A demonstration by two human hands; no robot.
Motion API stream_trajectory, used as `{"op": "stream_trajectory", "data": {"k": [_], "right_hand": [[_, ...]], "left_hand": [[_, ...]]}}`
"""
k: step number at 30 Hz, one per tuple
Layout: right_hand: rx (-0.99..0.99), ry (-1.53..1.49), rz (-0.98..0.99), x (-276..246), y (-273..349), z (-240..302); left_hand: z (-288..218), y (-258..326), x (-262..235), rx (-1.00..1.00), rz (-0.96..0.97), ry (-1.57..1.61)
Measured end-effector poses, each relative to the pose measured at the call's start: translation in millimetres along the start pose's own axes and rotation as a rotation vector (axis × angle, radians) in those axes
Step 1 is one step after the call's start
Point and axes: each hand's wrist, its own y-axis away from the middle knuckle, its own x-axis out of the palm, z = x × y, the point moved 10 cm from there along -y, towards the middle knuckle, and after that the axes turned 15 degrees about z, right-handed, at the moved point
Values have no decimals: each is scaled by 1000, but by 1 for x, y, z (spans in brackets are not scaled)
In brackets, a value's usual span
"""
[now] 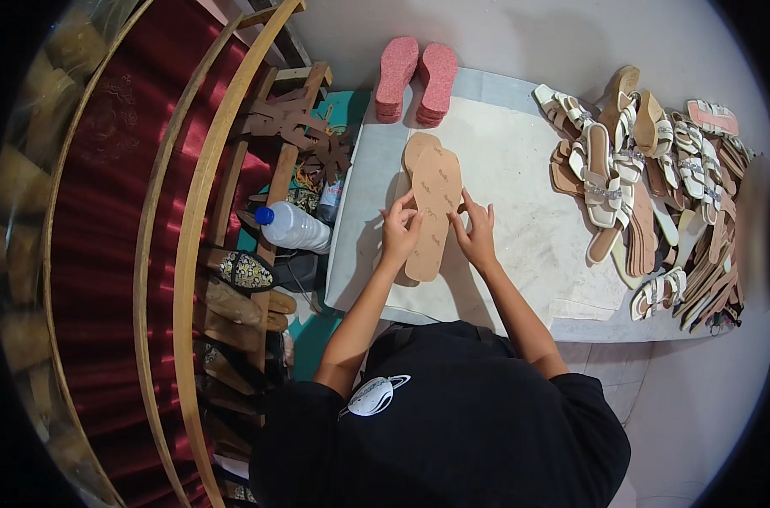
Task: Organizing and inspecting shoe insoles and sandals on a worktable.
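Observation:
Two tan insoles (440,190) with small printed marks overlap in front of me, crossed at a slight angle. The upper one covers most of the lower insole (417,146), whose rounded end shows at the far left. My left hand (399,230) grips the left edge, its thumb and forefinger against the side. At the right edge my right hand (476,227) has thumb and forefinger on the insole too, with its other fingers loosely bent. I cannot tell whether the insoles rest on the table or are slightly raised.
Two stacks of pink speckled soles (397,80) stand at the table's far edge. White sandals (603,182) and loose brown soles (711,271) are heaped on the right. Left of the table (520,144) are a blue-capped bottle (296,229) and a wooden rack (232,190) with shoes.

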Motion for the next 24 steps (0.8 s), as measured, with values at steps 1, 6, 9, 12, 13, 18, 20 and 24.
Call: {"op": "stream_trajectory", "data": {"k": [1, 6, 9, 12, 13, 18, 20, 24], "right_hand": [[22, -33, 5, 6, -5, -4], [126, -72, 15, 21, -38, -34], [146, -48, 53, 31, -59, -36], [186, -10, 84, 37, -70, -48], [193, -6, 83, 39, -72, -51], [232, 6, 71, 43, -73, -57], [219, 30, 78, 43, -76, -56], [236, 3, 77, 43, -81, -59]], "left_hand": [[2, -5, -5, -1, 1, 0], [7, -36, -12, -148, 75, -318], [28, -51, -30, -64, 60, -367], [43, -65, -30, -72, 96, -408], [47, -68, -31, -76, 101, -407], [56, -75, -28, -115, 133, -500], [54, -74, -29, -114, 140, -516], [44, -80, -29, -103, 146, -556]]}}
